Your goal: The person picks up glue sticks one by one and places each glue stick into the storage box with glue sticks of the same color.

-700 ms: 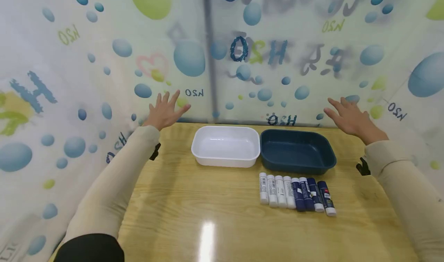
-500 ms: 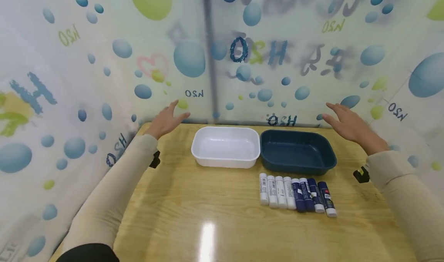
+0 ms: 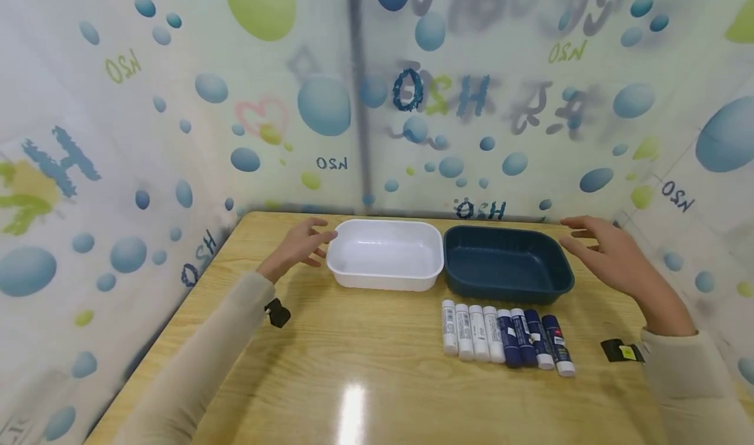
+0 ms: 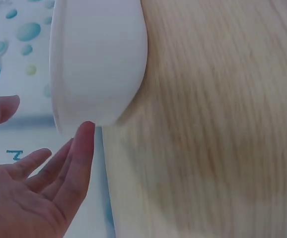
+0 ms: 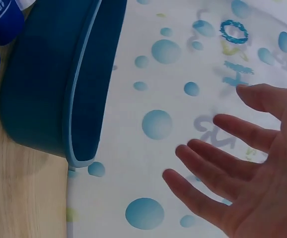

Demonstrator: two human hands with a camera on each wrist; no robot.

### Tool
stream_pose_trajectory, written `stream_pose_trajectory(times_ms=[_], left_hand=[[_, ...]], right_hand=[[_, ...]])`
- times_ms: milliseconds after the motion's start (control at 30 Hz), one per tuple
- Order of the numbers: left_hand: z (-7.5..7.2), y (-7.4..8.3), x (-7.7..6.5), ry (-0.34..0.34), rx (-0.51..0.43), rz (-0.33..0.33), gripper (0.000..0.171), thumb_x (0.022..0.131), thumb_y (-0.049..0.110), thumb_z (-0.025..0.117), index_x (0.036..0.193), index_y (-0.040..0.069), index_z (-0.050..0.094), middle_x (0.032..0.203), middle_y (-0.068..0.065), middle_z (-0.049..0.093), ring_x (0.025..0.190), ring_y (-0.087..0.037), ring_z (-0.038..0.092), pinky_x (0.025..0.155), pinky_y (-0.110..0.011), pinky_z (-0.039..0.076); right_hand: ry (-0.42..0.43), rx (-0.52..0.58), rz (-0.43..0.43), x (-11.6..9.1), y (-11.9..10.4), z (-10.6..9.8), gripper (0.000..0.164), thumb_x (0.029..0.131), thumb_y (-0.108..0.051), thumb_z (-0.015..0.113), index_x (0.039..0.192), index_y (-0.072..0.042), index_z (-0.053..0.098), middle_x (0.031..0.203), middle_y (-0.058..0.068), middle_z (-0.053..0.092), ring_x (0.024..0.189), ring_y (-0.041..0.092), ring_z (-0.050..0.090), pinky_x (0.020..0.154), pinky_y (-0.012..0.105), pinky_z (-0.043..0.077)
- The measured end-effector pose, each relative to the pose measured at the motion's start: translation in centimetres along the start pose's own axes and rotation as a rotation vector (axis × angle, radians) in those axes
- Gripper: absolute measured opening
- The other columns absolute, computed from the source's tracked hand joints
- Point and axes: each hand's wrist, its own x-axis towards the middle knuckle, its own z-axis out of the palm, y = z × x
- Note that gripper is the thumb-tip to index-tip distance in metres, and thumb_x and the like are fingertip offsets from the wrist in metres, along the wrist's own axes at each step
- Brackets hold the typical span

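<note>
My left hand is at the left end of a white rectangular tray, fingers spread and loosely bent. In the left wrist view a fingertip of that hand comes close to the end of the tray; whether it touches, I cannot tell. Right of the white tray stands a dark blue tray, their ends side by side. My right hand hovers by its right end, fingers apart and holding nothing. The right wrist view has a gap between this hand and the blue tray.
In front of the blue tray, several white glue sticks and several dark blue glue sticks lie in a row on the wooden table. A patterned curtain hangs behind the table's back edge and along both sides.
Both hands have come down from in front of the curtain to the outer ends of the trays. The trays and glue sticks stay in place; the head view tilts slightly.
</note>
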Motion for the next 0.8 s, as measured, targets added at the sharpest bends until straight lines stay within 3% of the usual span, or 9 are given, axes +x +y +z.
stream_pose_trajectory(times_ms=[100,233,367,500,600,700,800], left_hand=[[1.0,-0.3,-0.2,-0.02,-0.032,-0.024,0.072,0.101,0.043,0.064,0.158,0.007,0.036,0.144,-0.028,0.055,0.107,-0.035,0.07,0.074,-0.041,0.066],[2.2,-0.5,-0.4,-0.008,-0.029,-0.025,0.073,0.101,0.039,0.066,0.16,0.01,0.033,0.15,-0.028,0.048,0.119,-0.04,0.063,0.073,-0.039,0.066],[3.3,-0.8,-0.4,0.013,-0.043,-0.011,0.077,0.102,0.029,0.065,0.164,0.011,0.023,0.154,-0.029,0.043,0.122,-0.044,0.062,0.073,-0.038,0.065],[4.0,-1.3,-0.5,0.018,-0.078,0.004,0.071,0.102,0.015,0.06,0.164,0.009,0.024,0.155,-0.03,0.043,0.112,-0.04,0.066,0.071,-0.036,0.065],[4.1,-1.6,-0.8,0.032,-0.098,0.01,0.067,0.102,0.012,0.057,0.163,0.01,0.03,0.155,-0.029,0.044,0.107,-0.037,0.067,0.07,-0.035,0.064],[3.7,-1.6,-0.9,0.025,-0.123,0.008,0.067,0.103,0.015,0.058,0.164,0.011,0.028,0.157,-0.028,0.042,0.111,-0.037,0.066,0.074,-0.038,0.065],[3.5,-1.6,-0.9,0.008,-0.154,-0.006,0.07,0.104,0.019,0.059,0.165,0.011,0.025,0.158,-0.029,0.04,0.12,-0.04,0.063,0.081,-0.041,0.065]], right_hand=[[-0.014,-0.027,-0.002,-1.0,0.0,0.1,0.046,0.109,-0.033,0.052,0.143,-0.001,0.056,0.136,0.029,0.06,0.118,0.05,0.06,0.086,0.066,0.054],[-0.079,-0.051,-0.005,-1.9,0.2,0.5,0.038,0.109,-0.033,0.053,0.131,-0.003,0.065,0.114,0.018,0.074,0.096,0.031,0.071,0.071,0.041,0.058],[-0.225,0.007,0.006,-2.6,0.9,0.9,0.031,0.109,-0.029,0.054,0.118,-0.004,0.069,0.096,0.006,0.075,0.08,0.009,0.068,0.065,0.027,0.056],[-0.442,0.109,0.083,-3.1,1.9,1.3,0.03,0.108,-0.028,0.056,0.114,-0.002,0.07,0.093,0.004,0.071,0.081,0.013,0.066,0.068,0.028,0.058],[-0.578,0.18,0.168,-3.0,2.6,1.7,0.034,0.106,-0.028,0.059,0.119,0.003,0.067,0.095,0.007,0.069,0.085,0.019,0.064,0.069,0.031,0.059],[-0.658,0.212,0.243,-2.7,3.2,2.2,0.036,0.102,-0.027,0.064,0.12,0.004,0.066,0.094,0.008,0.067,0.083,0.021,0.062,0.067,0.034,0.059],[-0.706,0.177,0.312,-2.4,3.5,2.7,0.036,0.098,-0.03,0.07,0.115,0.001,0.068,0.091,0.007,0.068,0.081,0.021,0.065,0.067,0.037,0.061]])
